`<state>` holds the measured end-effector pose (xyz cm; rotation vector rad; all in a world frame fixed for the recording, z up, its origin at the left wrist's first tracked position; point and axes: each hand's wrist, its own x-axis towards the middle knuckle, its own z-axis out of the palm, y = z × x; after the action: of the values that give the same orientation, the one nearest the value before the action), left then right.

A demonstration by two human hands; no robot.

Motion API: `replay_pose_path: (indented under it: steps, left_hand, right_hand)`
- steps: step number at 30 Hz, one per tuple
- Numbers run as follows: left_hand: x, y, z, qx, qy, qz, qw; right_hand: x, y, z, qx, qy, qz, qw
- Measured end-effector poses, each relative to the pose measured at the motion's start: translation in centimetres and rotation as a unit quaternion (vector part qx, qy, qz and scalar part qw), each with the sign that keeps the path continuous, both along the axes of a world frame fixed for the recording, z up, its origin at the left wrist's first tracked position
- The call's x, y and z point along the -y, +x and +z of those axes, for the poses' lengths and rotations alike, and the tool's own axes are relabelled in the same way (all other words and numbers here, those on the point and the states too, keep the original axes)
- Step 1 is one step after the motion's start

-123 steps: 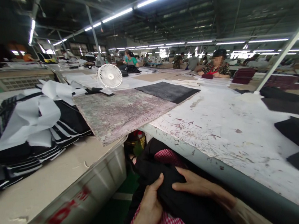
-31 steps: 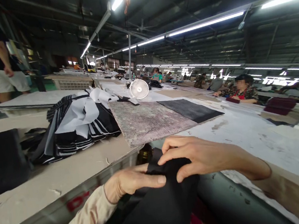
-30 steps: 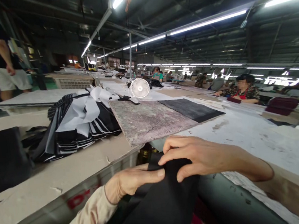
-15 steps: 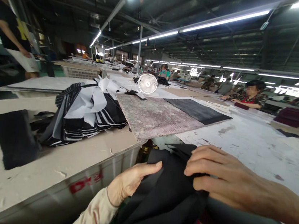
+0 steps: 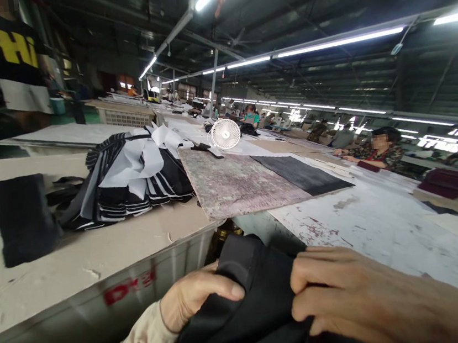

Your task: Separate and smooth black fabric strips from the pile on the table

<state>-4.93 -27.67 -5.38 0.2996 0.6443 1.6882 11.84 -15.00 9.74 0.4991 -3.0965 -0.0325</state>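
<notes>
A piece of black fabric [image 5: 254, 307] hangs in folds between my hands, low in the middle of the view. My left hand [image 5: 202, 294] grips its left side, thumb on top and the other fingers hidden behind the cloth. On the right edge, my right hand [image 5: 335, 286] is closed with bent fingers pinching the cloth. Beyond my hands, a mottled board [image 5: 239, 184] lies on the table with a flat dark grey cloth piece [image 5: 299, 171] on it.
A pile of black and white cut pieces [image 5: 133, 177] lies on the left table [image 5: 97, 251], beside a folded black cloth [image 5: 24, 219]. A small white fan [image 5: 225, 134] stands behind the board. One person [image 5: 18, 58] stands at far left; another [image 5: 380, 150] works at right.
The top of the black fabric is now folded over beside my left thumb. My right hand has shifted slightly down, its fingers curled more. The person at far left has turned and moved left.
</notes>
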Motion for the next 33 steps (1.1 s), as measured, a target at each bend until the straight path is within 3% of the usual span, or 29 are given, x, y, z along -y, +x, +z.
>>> replay_pose_path:
  steps: [3, 8, 10, 17, 24, 33]
  left_hand:
    - [0.5, -1.1, 1.2, -0.168, 0.004, -0.118, 0.979]
    - [-0.4, -1.8, 1.1, -0.318, 0.126, -0.186, 0.921]
    - [-0.8, -1.5, 1.1, -0.317, 0.137, -0.194, 0.918]
    - [-0.6, -0.3, 1.5, -0.223, 0.052, -0.13, 0.965]
    - [-0.3, -0.4, 0.4, -0.149, -0.046, -0.047, 0.987]
    - [-0.4, -1.7, 0.6, -0.089, -0.077, -0.034, 0.992]
  right_hand:
    - [0.3, -0.3, 0.2, -0.03, 0.0, -0.004, 1.0]
    - [0.1, -0.8, -0.2, 0.0, -0.021, 0.039, 0.999]
    - [0.1, -0.8, -0.6, -0.019, -0.029, 0.041, 0.999]
    - [0.7, 0.1, -1.6, -0.117, -0.019, 0.039, 0.992]
    - [1.1, 1.2, -1.1, -0.085, 0.009, 0.032, 0.996]
    - [0.8, 1.4, -1.1, -0.092, -0.021, 0.04, 0.995]
